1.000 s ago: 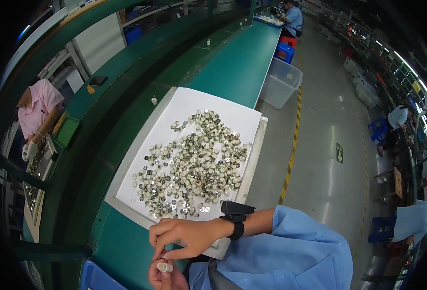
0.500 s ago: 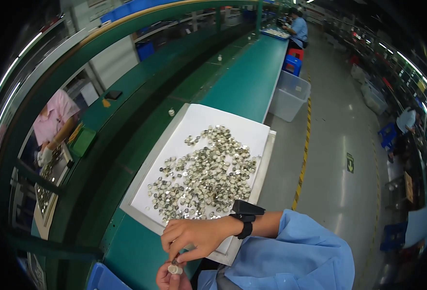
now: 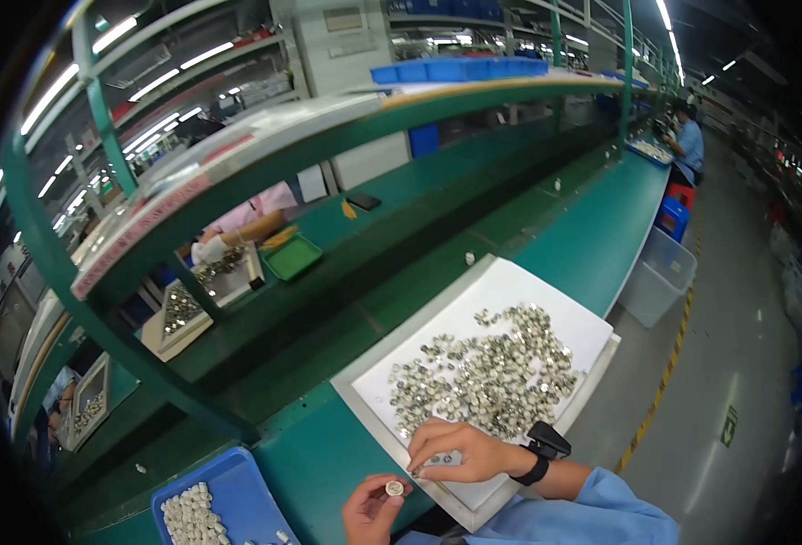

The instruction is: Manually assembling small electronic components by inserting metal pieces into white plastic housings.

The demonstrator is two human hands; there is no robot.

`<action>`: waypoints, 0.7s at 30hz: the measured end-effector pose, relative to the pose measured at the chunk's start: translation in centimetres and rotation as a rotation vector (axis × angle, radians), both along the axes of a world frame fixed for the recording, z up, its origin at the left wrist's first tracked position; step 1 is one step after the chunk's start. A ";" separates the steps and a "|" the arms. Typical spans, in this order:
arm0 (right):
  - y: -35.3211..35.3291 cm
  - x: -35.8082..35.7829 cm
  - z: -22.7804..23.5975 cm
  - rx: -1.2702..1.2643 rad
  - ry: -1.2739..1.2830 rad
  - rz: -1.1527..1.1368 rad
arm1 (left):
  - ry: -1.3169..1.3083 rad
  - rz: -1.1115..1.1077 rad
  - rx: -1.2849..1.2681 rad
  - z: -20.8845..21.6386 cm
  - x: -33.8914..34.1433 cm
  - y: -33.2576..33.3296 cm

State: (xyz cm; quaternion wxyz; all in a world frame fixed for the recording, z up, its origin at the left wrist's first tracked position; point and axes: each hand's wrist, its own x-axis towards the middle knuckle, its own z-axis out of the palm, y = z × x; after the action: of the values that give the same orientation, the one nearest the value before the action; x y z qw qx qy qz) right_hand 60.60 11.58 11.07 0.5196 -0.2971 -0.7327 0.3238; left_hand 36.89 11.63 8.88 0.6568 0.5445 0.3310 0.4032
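Observation:
My left hand (image 3: 371,513) pinches a small white cylindrical part (image 3: 394,490) with its round end facing up. To its right, my right hand (image 3: 466,453) hovers over the near edge of a shallow pale tray (image 3: 353,401). Its thumb and fingertips are drawn together; what they hold, if anything, is too small to tell. On the tray's white lining lies a spread of small round silver-and-white pieces (image 3: 492,372). A blue tray (image 3: 248,481) at the lower left carries several rows of white cylindrical parts (image 3: 192,516).
The pale tray rests on a green workbench (image 3: 305,459). A green frame post (image 3: 137,363) rises at left. Across the bench, a person in pink (image 3: 255,209) works beside a green tray (image 3: 292,258). A clear plastic bin (image 3: 660,277) stands on the floor at right.
My right hand has drawn away from the white part in my left hand, toward the pale tray. The view has swung left, bringing the blue tray's contents into sight.

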 end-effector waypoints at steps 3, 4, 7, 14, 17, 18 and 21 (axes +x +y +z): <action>-1.7 -0.5 1.0 -0.023 -0.005 -0.034 | -0.012 -0.006 0.006 -0.2 -0.3 -1.0; -2.0 0.0 1.2 -0.011 -0.008 -0.029 | -0.015 -0.001 0.018 0.0 -0.1 -1.1; -3.2 2.6 0.5 -0.036 0.037 -0.230 | 0.032 0.064 0.090 0.3 1.4 -1.7; -0.7 8.3 -1.4 -0.071 0.090 -0.494 | 0.082 -0.148 0.194 -2.2 6.1 3.4; 2.6 9.6 1.1 -0.116 0.069 -0.516 | 0.102 -0.263 0.154 1.7 8.5 7.5; 3.8 10.1 2.9 -0.137 0.069 -0.514 | 0.095 -0.303 0.130 3.9 9.4 8.9; 6.7 11.6 7.9 -0.195 0.079 -0.501 | 0.118 -0.341 0.073 10.2 11.6 11.9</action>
State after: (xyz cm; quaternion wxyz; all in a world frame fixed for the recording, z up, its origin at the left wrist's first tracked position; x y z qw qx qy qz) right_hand 72.21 18.24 18.99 0.5807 -0.5048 -0.5809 0.2655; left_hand 48.46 23.50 19.09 0.6749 0.6388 0.2571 0.2651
